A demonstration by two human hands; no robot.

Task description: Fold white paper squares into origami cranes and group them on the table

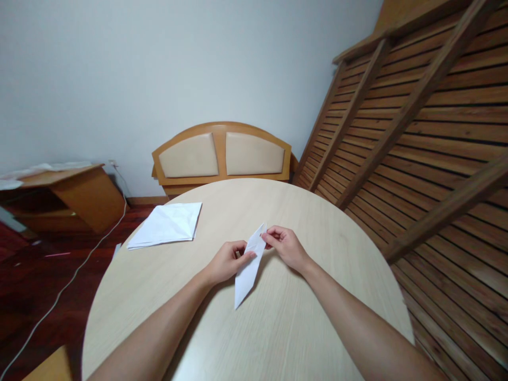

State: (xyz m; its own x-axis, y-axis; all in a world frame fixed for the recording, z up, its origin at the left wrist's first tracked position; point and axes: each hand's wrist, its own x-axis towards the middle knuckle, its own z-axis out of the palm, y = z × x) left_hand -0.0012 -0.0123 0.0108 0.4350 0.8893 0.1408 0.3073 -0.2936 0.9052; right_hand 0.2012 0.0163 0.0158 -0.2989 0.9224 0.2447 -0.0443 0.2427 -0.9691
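A folded sheet of white paper (247,278), long and narrow with pointed ends, is held at a slant above the round table (317,317). My left hand (228,262) grips its left edge, thumb on top and the other fingers partly hidden behind it. At the upper right edge, my right hand (286,246) pinches the paper near its tip between thumb and forefinger. A stack of white paper (169,225) lies flat toward the table's left back edge, apart from both hands.
Behind the table stands a wooden headboard (220,153) with two cream panels. A slatted wooden frame (428,132) leans along the right side. On the left are a low wooden cabinet (87,196) and a pale cable (75,272) across the dark red floor.
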